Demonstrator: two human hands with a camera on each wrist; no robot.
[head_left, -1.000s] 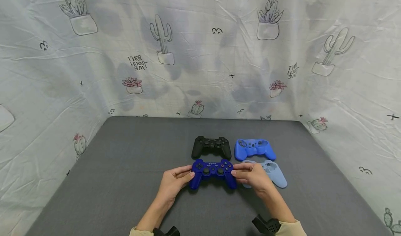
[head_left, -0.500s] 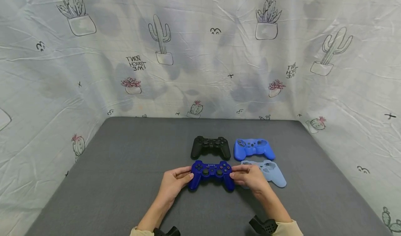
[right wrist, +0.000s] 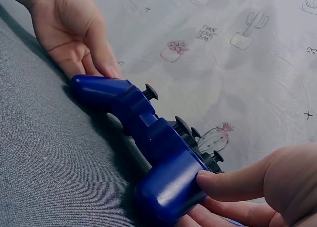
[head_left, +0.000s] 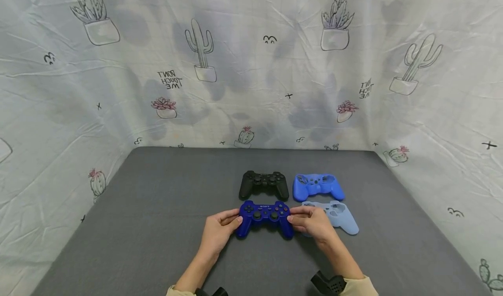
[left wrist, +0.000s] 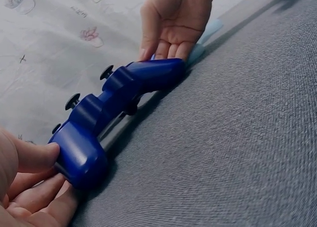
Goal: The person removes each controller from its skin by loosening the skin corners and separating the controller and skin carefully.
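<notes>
Blue controller (head_left: 264, 218): laid flat on desk (head_left: 149, 226), long axis left–right; one grip pinched by left hand (head_left: 217, 232) fingers, the other by right hand (head_left: 314, 224) fingers, equally near.

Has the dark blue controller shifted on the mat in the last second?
No. The dark blue controller sits just as near the black controller, both hands at its grips.

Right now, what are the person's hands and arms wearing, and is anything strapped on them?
Both hands, left hand and right hand, are bare: no gloves, no rings visible. Pale beige sleeve cuffs show at the lower edge of the head view. A black ribbed device sits at the right wrist, another at the left.
</notes>
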